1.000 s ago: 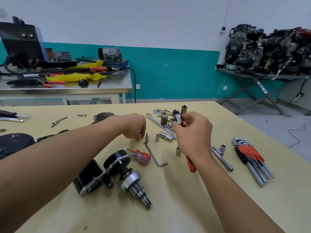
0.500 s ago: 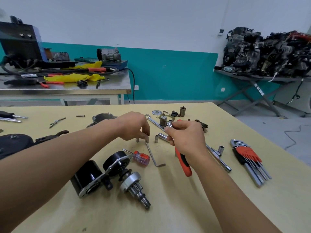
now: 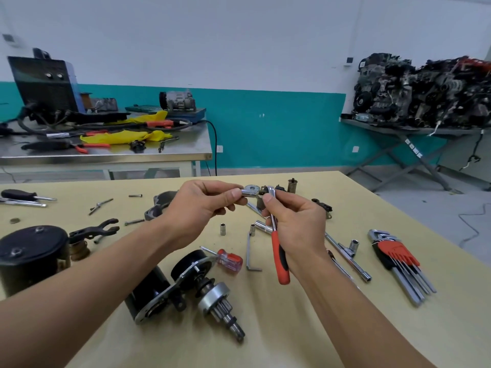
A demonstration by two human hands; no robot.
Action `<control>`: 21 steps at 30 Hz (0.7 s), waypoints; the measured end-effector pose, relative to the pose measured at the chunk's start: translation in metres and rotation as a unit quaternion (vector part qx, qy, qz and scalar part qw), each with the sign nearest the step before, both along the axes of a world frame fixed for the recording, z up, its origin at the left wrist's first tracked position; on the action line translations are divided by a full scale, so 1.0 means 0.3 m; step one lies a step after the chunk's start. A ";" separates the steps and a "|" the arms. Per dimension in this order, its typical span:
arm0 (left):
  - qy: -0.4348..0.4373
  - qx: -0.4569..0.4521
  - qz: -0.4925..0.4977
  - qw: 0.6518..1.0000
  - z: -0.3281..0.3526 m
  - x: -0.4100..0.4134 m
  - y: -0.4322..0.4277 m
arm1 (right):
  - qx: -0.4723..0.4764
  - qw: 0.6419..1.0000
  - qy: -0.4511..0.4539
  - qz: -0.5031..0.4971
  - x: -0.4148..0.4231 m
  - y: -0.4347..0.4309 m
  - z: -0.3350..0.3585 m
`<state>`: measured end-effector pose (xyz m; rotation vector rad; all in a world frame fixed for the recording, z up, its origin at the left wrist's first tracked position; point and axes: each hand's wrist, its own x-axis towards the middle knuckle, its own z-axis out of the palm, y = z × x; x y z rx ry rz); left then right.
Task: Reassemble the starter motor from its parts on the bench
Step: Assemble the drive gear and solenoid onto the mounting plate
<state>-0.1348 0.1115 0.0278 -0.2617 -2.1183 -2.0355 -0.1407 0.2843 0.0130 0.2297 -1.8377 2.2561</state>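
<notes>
both hands hover above the pale yellow surface (image 3: 279, 349). the left hand (image 3: 204, 208) pinches a small silver socket (image 3: 246, 193) between thumb and forefinger, the other fingers curled under. the right hand (image 3: 295, 229) is wrapped round a ratchet wrench (image 3: 280, 258) with an orange-red grip; the handle hangs below the palm and the metal head sits up by the thumb tip. socket and ratchet head are just beside each other, but whether they touch cannot be told.

nearer the person, the partly built starter motor (image 3: 159, 290) lies on its side on the surface. its black body is to the left and its pinion gear (image 3: 225, 309) points to the near right. a red-handled screwdriver (image 3: 231, 261) lies just beside its far end, with a bent hex key (image 3: 249, 251) next to that. a loose socket (image 3: 223, 229) stands upright under the hands. a hex key set (image 3: 398, 261) lies well to the right, and a large black housing (image 3: 29, 251) stands at the left edge.
</notes>
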 end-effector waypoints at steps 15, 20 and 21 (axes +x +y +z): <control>-0.068 0.133 0.016 0.989 0.071 0.115 0.037 | -0.019 0.992 0.127 0.000 0.058 -0.037 0.004; -0.120 0.185 -0.020 0.975 0.099 0.174 0.027 | -0.039 0.982 0.184 0.009 0.082 -0.052 0.010; -0.132 0.196 -0.032 0.971 0.101 0.184 0.021 | -0.043 0.980 0.195 0.017 0.087 -0.055 0.010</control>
